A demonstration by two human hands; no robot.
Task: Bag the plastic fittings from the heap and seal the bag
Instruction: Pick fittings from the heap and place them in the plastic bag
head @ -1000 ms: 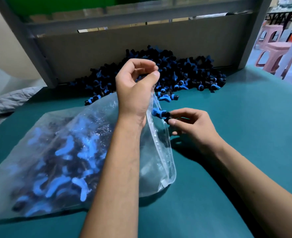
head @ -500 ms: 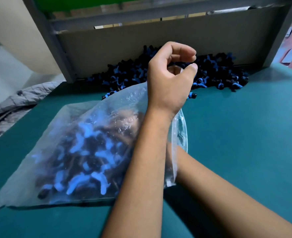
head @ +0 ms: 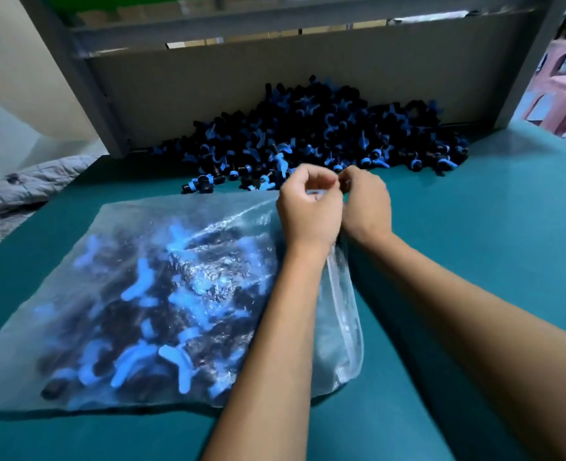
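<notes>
fingers of your left hand (head: 308,211) and right hand (head: 366,202) pinch the far corner of the bag (head: 162,294) (packed with fittings) on the tabletop (head: 474,244), near the heap (head: 325,128).

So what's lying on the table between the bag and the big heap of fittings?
In the head view, a few loose fittings lie on the green table between the bag and the heap.

Just my two bare forearms coming in from the bottom of the frame, left hand (head: 308,211) and right hand (head: 366,206) too, nothing worn on either, wrists included.
</notes>
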